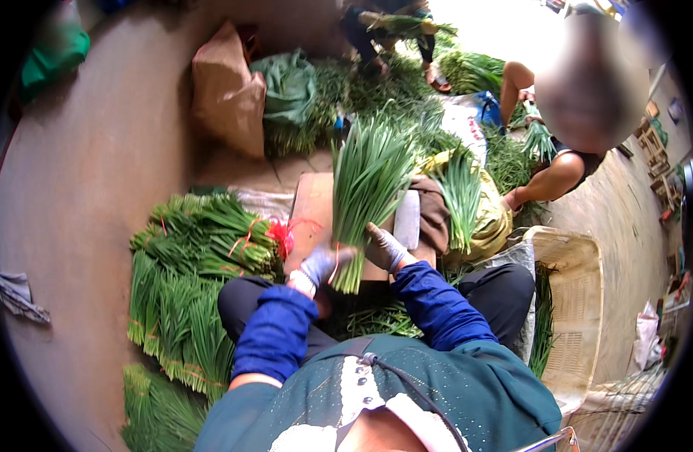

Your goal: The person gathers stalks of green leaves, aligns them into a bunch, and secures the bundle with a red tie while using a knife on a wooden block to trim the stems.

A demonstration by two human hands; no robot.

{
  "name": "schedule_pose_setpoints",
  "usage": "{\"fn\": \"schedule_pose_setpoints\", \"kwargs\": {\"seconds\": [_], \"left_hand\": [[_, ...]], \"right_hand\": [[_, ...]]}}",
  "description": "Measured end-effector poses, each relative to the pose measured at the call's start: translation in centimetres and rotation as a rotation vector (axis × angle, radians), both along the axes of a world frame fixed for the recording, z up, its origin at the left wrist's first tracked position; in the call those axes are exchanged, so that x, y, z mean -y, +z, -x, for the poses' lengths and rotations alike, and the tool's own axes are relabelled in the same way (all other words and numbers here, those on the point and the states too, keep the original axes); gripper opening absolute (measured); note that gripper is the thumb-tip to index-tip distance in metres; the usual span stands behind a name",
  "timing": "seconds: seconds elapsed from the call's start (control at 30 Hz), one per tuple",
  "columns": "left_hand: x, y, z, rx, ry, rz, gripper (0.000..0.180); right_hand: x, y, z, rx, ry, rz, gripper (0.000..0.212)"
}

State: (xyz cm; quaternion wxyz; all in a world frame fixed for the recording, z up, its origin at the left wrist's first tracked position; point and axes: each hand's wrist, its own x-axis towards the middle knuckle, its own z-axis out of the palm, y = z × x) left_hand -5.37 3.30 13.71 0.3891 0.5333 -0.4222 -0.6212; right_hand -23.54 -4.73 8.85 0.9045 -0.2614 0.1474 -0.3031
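Over the board's near edge, head view: bunch of greens, R hand clamped on its lower stems, L hand blurred alongside, grip can't tell. Prob. light, springy, bruisable tips; best held low, nr red tie.

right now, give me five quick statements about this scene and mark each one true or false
1. The left hand and right hand are both at the lower part of an upright bundle of long green stalks. True.
2. The pale plastic crate stands on the person's left. False: the crate is on the right.
3. Tied green bundles are piled on the person's left. True.
4. The sleeves over the person's forearms are red. False: they are blue.
5. A co-worker's hand at the upper right is at some green stalks. True.
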Motion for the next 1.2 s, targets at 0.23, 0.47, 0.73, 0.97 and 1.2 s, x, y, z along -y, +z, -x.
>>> {"fn": "schedule_pose_setpoints", "kwargs": {"seconds": [0.23, 0.47, 0.73, 0.97, 1.2], "left_hand": [[-2.3, 0.5, 0.2, -0.066, 0.034, 0.446, 0.062], [-0.9, 0.0, -1.5, -0.247, 0.264, 0.397, 0.059], [0.8, -1.3, -0.9, 0.078, 0.345, 0.531, 0.058], [-0.1, 1.9, -0.1, -0.487, 0.458, 0.468, 0.047], [-0.8, 2.6, -2.3, -1.077, 0.702, 0.215, 0.047]], "right_hand": [[-2.3, 11.2, 1.4, -0.298, -0.181, 0.587, 0.062], [-1.4, 10.2, 1.8, -0.601, -0.166, 1.164, 0.05], [-2.8, 13.3, 1.6, -0.354, -0.25, 1.007, 0.036], [1.5, 17.0, -0.1, -0.117, -0.171, 0.695, 0.085], [0.8, 19.1, 8.2, -0.138, -0.538, 0.409, 0.05]]}}
